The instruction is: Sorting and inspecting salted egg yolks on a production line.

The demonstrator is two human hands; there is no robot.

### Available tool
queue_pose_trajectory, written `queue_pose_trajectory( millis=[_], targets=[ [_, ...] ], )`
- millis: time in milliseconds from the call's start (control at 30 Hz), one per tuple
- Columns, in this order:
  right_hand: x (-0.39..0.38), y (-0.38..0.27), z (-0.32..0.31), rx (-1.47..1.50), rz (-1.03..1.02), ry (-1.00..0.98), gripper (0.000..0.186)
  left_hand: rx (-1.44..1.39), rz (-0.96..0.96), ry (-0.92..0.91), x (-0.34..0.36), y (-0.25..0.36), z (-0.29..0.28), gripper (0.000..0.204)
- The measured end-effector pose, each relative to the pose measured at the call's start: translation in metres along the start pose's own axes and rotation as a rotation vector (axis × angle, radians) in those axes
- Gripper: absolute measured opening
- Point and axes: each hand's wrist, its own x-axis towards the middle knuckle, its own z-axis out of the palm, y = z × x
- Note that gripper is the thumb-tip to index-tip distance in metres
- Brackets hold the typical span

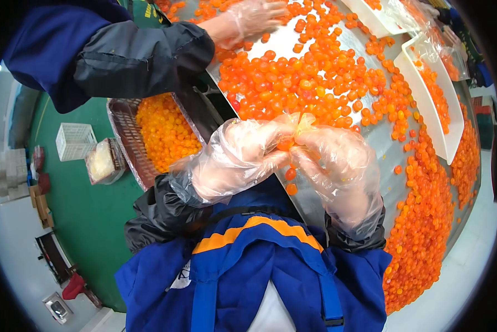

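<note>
My left hand [234, 157] and my right hand [339, 171], both in clear plastic gloves, meet at the metal table's near edge, fingers pinched around a small orange fruit piece [285, 144]. A yellowish bit [305, 122] shows between the fingertips; whether it is part of that piece I cannot tell. Just below my fingers lie a few loose orange pieces [291, 174]. Beyond my hands, many glossy round orange pieces [303, 83] are spread over the tabletop.
A co-worker's gloved hand [248, 19] reaches over the upper left. White troughs [447, 133] stand on the right among heaped pieces. At left are a lined crate of pieces [121, 133], a white crate [74, 141] and a bagged bundle [104, 160] on the green floor.
</note>
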Motion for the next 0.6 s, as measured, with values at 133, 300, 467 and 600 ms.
queue_pose_trajectory(
  millis=[133, 300, 467, 600],
  targets=[
    [0.001, 0.005, 0.006, -0.046, -0.082, 0.006, 0.018, 0.111, -0.024, -0.053, 0.002, 0.004, 0.001, 0.034],
    [-0.008, 0.012, 0.026, -0.056, -0.095, -0.077, 0.014, 0.172, 0.012, -0.05, -0.01, -0.009, 0.017, 0.022],
    [-0.029, 0.015, 0.056, -0.045, -0.041, -0.081, 0.015, 0.147, -0.061, -0.101, -0.023, -0.023, 0.037, 0.015],
    [-0.037, 0.019, 0.071, -0.037, -0.029, -0.056, 0.019, 0.171, -0.082, -0.121, -0.028, -0.028, 0.04, 0.015]
  ],
)
